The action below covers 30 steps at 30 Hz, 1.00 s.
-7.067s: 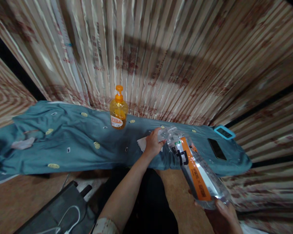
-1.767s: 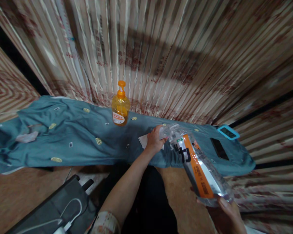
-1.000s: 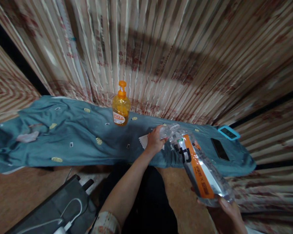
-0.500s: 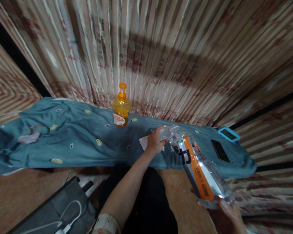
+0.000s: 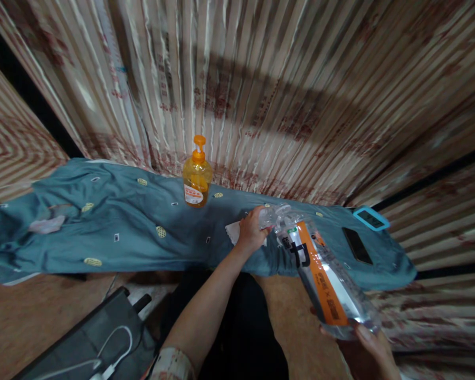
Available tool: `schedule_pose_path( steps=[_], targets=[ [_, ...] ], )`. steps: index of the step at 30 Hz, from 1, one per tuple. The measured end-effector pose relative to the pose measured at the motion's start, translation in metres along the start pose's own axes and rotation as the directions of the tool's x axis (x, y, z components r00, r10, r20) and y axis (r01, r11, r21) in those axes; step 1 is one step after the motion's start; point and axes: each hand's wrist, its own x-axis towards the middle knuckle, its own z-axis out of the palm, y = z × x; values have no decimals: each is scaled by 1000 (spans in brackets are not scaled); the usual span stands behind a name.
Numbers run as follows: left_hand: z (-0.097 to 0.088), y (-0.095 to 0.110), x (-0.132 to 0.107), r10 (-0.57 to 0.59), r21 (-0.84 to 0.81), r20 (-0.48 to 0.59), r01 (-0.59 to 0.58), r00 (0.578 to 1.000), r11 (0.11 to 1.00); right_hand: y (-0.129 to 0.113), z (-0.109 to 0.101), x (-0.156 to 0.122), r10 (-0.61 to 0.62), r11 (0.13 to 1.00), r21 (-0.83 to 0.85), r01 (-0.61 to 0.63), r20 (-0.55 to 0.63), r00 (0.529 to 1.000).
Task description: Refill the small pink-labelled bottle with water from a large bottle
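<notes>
My right hand (image 5: 374, 345) is wrapped round the base of a large clear plastic bottle (image 5: 324, 274) with a silver and orange label. The bottle lies tilted, its neck pointing up and left, lower than its base is near to me. Against its mouth, my left hand (image 5: 252, 230) is closed round a small clear cup (image 5: 267, 217), whose far side meets the bottle neck. Whether liquid runs between them I cannot tell. Beneath my left hand a white tissue (image 5: 233, 231) lies on the teal patterned cloth (image 5: 190, 248).
An orange pump bottle (image 5: 197, 182) stands upright at the back. To the right lie a black phone (image 5: 357, 245) and a blue-framed digital clock (image 5: 371, 218). A crumpled pale wrapper (image 5: 47, 225) rests at left. Below left is a grey case (image 5: 98, 338) with a white cable. Striped curtains hang behind.
</notes>
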Motion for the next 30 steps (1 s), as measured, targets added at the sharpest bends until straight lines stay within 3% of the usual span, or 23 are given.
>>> schedule_pose_path(
  steps=[16, 30],
  targets=[
    [-2, 3, 0, -8, -4, -4, 8, 1000, 1000, -7, -5, -1, 0, 1000, 0, 0, 101, 995],
    [1, -1, 1, 3, 1, -7, -3, 1000, 1000, -5, 4, -1, 35, 998, 52, -37, 35, 999]
  ],
)
